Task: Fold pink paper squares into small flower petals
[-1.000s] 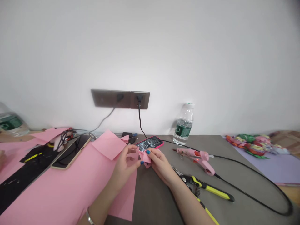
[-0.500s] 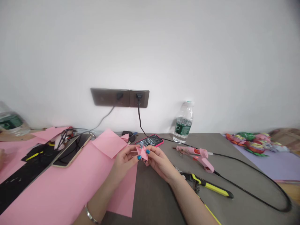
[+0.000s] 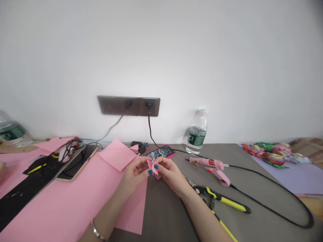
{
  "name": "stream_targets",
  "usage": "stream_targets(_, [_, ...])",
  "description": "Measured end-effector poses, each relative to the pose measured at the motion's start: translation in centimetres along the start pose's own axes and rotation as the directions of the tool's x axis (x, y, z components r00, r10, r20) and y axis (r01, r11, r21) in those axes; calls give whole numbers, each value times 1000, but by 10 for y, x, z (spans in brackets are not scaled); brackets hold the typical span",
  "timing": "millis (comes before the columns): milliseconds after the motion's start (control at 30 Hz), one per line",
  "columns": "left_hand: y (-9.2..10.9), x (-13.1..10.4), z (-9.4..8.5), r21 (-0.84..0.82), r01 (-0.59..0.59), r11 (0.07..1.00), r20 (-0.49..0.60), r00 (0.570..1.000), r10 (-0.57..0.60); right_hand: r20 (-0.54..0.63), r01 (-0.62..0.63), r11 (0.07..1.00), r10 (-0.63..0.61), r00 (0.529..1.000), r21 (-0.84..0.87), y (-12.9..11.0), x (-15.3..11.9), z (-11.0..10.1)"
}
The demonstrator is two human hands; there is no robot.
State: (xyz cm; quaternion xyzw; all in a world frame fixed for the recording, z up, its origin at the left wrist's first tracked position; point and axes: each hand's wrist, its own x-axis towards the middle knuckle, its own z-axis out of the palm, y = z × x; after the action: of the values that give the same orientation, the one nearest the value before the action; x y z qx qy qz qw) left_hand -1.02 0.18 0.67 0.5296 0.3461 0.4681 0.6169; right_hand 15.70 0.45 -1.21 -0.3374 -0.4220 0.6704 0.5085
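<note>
A small piece of folded pink paper (image 3: 152,166) is pinched between both hands above the grey table. My left hand (image 3: 137,171) holds its left side, thumb in front. On its right side, the thumb and fingers of my right hand (image 3: 168,171) are closed; the lower fingertips are partly hidden. Behind the hands lies a phone with a pink case (image 3: 161,152), its screen lit. Large sheets of pink paper (image 3: 83,198) spread out under and left of my left forearm, with a pink paper square (image 3: 117,154) on top.
On the right lie a pink glue gun (image 3: 209,164) with its black cable and yellow-black pliers (image 3: 227,199). A water bottle (image 3: 196,134) stands by the wall. Another phone (image 3: 77,164) rests on the left. Colourful crafted pieces (image 3: 275,153) lie far right. Another person's hand (image 3: 2,170) shows at the left edge.
My right thumb has shifted slightly left and down across the folded paper, whose flaps now look narrower. My left hand stays nearly in place.
</note>
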Motion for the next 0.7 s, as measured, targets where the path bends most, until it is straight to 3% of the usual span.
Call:
stream_targets(167, [0, 0, 1, -6, 9, 1000, -34, 999, -9, 21, 25, 1000, -25, 999, -14, -1, 0, 0])
stream_targets(267, [0, 1, 1, -20, 28, 999, -54, 998, -29, 16, 217, 963, -218, 976, -159, -5, 0, 0])
stream_targets(367, [-1, 0, 0, -64, 64, 996, -84, 994, -69, 59, 463, 767, -491, 869, -444, -10, -3, 2])
stream_targets(467, [-3, 1, -1, -117, 65, 991, -139, 987, -81, 189, 561, 539, -593, 783, -629, -11, -6, 6])
stream_targets(567, [-6, 1, -1, -157, 74, 985, -142, 985, -96, 287, 589, 430, -584, 760, -684, -7, -7, 9])
stream_targets(700, [-4, 1, 1, -221, 103, 970, -116, 985, -131, 300, 584, 380, -588, 751, -717, -4, -6, 10])
